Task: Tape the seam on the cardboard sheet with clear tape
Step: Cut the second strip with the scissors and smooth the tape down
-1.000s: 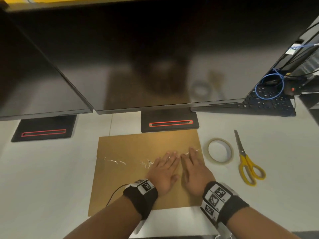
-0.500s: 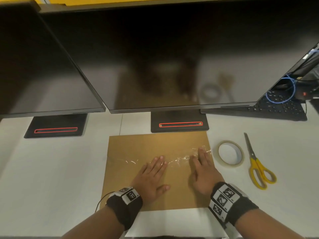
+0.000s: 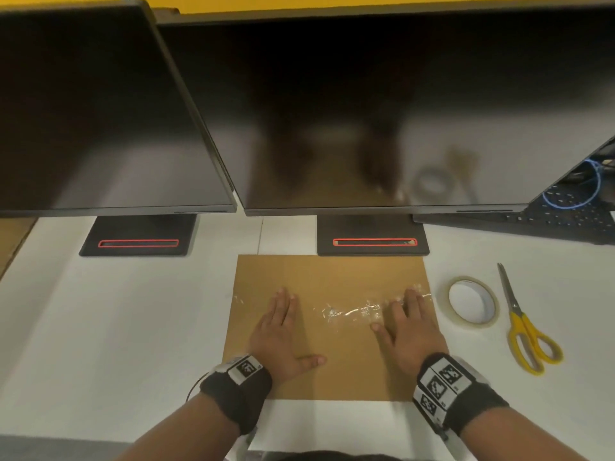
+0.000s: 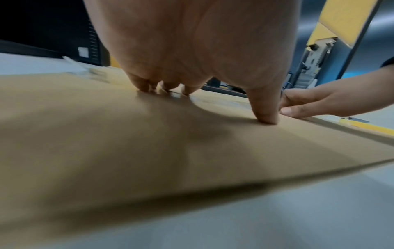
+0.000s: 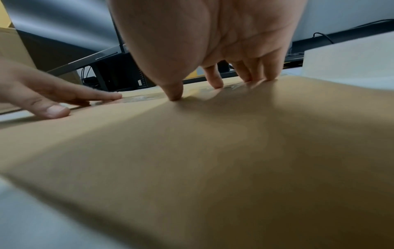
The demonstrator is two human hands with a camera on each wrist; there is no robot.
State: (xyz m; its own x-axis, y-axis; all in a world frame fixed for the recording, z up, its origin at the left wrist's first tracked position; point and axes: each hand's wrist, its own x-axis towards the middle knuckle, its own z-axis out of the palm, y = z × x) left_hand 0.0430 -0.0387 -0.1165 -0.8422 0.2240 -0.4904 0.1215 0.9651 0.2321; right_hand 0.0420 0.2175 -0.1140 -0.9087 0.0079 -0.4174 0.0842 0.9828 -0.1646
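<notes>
A brown cardboard sheet [image 3: 329, 357] lies flat on a white desk [image 3: 100, 327], in the lower middle of the head view. A wrinkled strip of clear tape [image 3: 352, 311] runs from side to side across the sheet's upper half, shining where it catches the light.

The left hand [image 3: 279, 331] lies flat on the sheet's left part, fingers straight and together with their tips at the tape line, thumb spread out to the right. It holds nothing. The right hand [image 3: 407, 327] lies flat on the sheet's right part, fingertips on the tape near the right edge, also holding nothing. The wrist views show both sets of fingertips pressed down on the cardboard.

Just right of the sheet lies a roll of tape [image 3: 472, 304], and right of that, yellow-handled scissors [image 3: 524, 324]. Two dark monitors [image 3: 366, 111] fill the upper frame, their stands behind the sheet.
</notes>
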